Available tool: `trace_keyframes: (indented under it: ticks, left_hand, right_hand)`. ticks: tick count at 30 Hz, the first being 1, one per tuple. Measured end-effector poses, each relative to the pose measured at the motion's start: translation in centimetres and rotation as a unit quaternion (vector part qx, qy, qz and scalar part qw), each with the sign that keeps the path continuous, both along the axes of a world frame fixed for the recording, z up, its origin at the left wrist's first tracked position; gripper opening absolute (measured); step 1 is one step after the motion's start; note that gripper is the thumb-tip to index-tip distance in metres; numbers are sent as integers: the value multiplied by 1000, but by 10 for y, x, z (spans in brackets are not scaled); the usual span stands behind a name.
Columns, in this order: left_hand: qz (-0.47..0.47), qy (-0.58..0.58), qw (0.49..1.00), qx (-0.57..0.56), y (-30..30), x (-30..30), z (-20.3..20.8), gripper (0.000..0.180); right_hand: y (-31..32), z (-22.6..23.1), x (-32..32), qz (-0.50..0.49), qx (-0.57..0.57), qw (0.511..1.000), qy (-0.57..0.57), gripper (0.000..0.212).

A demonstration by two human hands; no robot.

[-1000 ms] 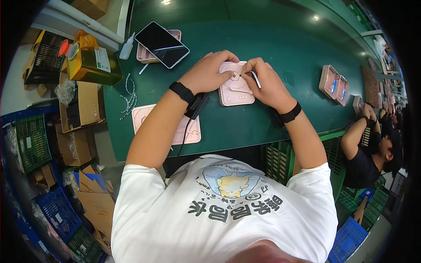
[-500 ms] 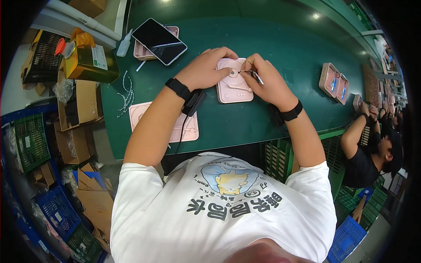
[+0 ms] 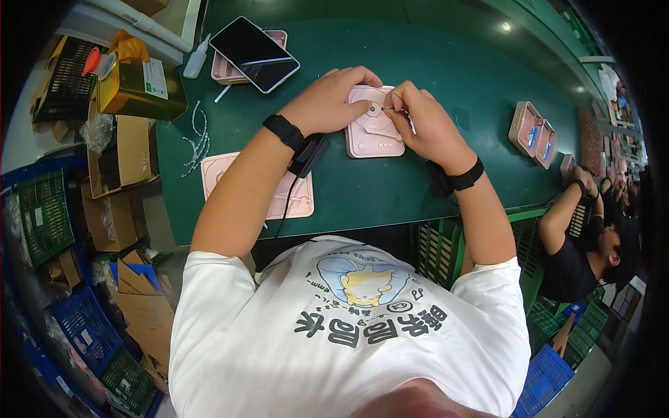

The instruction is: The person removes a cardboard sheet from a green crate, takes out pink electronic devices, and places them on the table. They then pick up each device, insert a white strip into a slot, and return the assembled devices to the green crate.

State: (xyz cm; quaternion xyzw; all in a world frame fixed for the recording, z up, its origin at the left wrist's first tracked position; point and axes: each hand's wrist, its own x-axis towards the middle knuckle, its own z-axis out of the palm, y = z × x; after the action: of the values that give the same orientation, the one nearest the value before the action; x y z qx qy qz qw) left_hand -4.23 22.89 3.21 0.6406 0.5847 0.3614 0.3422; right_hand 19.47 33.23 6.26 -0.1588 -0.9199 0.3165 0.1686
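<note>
Presently, the pink case [image 3: 380, 144] lies at the wearer's twelve o'clock. The left hand [image 3: 333, 103] clasps it from ten; the right hand [image 3: 426, 125], at three, pinches a slim tool [image 3: 413, 126], its pale end less visible than a second ago.

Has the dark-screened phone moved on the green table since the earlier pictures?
No; against the small bottle nearby, the phone keeps its place across the pink case beneath it.
</note>
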Motion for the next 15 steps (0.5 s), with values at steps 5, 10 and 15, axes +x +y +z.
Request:
trace_keyframes:
  ticks: [5, 10, 15]
  left_hand:
    - [6, 5, 1000, -7, 0, 0, -2, 42]
    - [-2, -9, 1000, -8, 0, -2, -1, 43]
    - [-6, 1, 1000, -11, -1, -2, 3, 44]
  right_hand:
    - [-7, -2, -5, -34, -31, 998, 31, 25]
    - [-7, 7, -3, -69, -102, 992, 19, 26]
    - [-6, 11, 2, -56, -58, 997, -6, 22]
